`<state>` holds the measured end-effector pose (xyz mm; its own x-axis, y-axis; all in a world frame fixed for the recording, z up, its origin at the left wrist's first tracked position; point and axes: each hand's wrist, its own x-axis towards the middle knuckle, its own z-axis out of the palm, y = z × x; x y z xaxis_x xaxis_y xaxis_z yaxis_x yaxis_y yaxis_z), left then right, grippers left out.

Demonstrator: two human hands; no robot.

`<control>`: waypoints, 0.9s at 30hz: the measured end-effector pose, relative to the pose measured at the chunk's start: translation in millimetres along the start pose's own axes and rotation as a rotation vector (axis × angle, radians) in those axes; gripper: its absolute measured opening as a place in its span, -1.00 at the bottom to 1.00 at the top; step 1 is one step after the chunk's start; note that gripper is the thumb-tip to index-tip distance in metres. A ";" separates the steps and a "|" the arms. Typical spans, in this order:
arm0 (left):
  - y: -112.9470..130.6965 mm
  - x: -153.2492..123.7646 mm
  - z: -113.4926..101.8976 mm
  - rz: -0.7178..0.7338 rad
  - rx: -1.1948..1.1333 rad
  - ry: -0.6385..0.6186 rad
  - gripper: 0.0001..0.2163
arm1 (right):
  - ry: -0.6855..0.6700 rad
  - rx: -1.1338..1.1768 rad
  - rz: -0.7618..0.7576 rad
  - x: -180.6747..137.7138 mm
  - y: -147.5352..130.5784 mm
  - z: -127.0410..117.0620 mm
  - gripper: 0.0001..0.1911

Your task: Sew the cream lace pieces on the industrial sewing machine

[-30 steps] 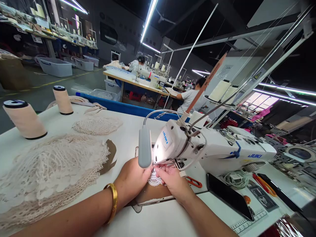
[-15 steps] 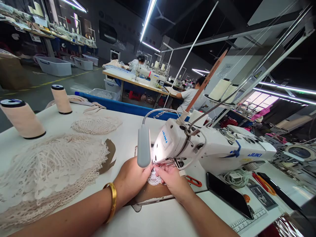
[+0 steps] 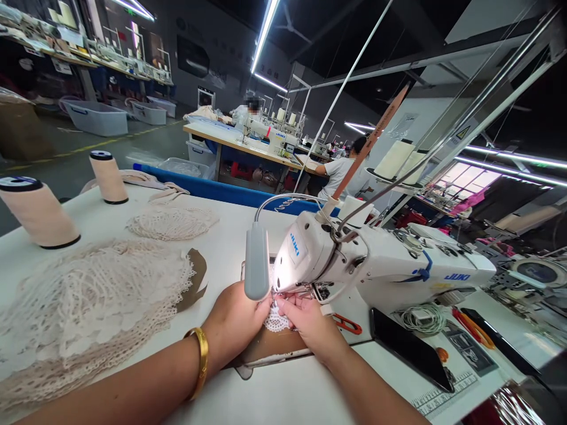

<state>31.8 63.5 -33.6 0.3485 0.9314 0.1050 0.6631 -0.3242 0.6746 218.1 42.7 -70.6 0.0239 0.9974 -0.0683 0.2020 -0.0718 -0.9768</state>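
Note:
A small piece of white lace [image 3: 277, 319] lies under the head of the white sewing machine [image 3: 305, 248], lit by a lamp [image 3: 257, 265] on a bendy neck. My left hand [image 3: 237, 316], a gold bangle on its wrist, pinches the lace close to the needle area from the left. From the right, my right hand [image 3: 305, 319] also grips the lace, thumb and fingers drawn together. The two hands' fingertips almost meet in front of the presser foot. The needle itself is hidden behind the lamp and fingers. Beneath the lace is a brown surface [image 3: 270, 345].
At left lie a large pile of lace pieces [image 3: 97, 301] and a smaller one [image 3: 172, 223], with two thread cones [image 3: 39, 212] behind. Orange-handled snips [image 3: 348, 323], a black phone [image 3: 410, 348], a coiled cable [image 3: 424, 319] and a ruler [image 3: 447, 395] are at right. Two people sit farther back.
Hardly anything differs. Both hands keep their grip on the lace at the machine, and the whole view has shifted very slightly.

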 end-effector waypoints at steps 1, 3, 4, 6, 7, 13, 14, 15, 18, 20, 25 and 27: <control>-0.5 0.2 0.3 0.003 0.005 -0.002 -0.75 | 0.000 0.001 -0.004 0.2 0.5 0.0 -0.69; -1.3 0.5 0.7 0.009 0.014 -0.004 -0.75 | 0.000 0.004 -0.012 0.5 1.2 0.1 -0.68; -1.6 0.6 0.9 0.011 0.017 -0.003 -0.76 | 0.000 0.006 -0.015 0.6 1.5 0.2 -0.68; -2.1 0.7 1.3 0.016 0.023 0.000 -0.76 | 0.000 0.010 -0.018 0.9 2.1 0.3 -0.68; -2.3 0.8 1.4 0.017 0.026 0.003 -0.75 | 0.000 0.012 -0.019 1.0 2.5 0.4 -0.68; -1.7 1.1 1.2 0.014 0.022 0.012 -0.74 | 0.009 0.016 -0.013 1.5 3.6 0.7 -0.69; -1.2 1.0 0.9 0.012 0.016 0.010 -0.74 | 0.010 0.017 -0.011 1.4 3.2 0.8 -0.69; -0.6 0.7 0.5 0.008 0.009 0.007 -0.74 | 0.010 0.016 -0.010 1.4 2.6 0.9 -0.69; 0.9 -0.2 -1.0 -0.005 -0.010 0.004 -0.75 | 0.011 0.017 -0.007 1.1 0.6 1.3 -0.68; 1.8 -0.5 -1.9 -0.013 -0.020 0.007 -0.74 | 0.011 0.018 -0.008 1.0 -0.3 1.5 -0.66; 2.3 0.2 -2.4 -0.012 -0.037 0.016 -0.73 | 0.009 0.023 -0.014 0.8 -0.9 1.5 -0.63; 2.0 0.2 -1.9 -0.012 -0.040 0.014 -0.73 | 0.010 0.022 -0.008 0.4 -2.0 1.7 -0.63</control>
<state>32.0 63.3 -30.8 0.3313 0.9375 0.1063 0.6404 -0.3061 0.7044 216.1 43.2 -69.1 0.0324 0.9978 -0.0585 0.1802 -0.0634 -0.9816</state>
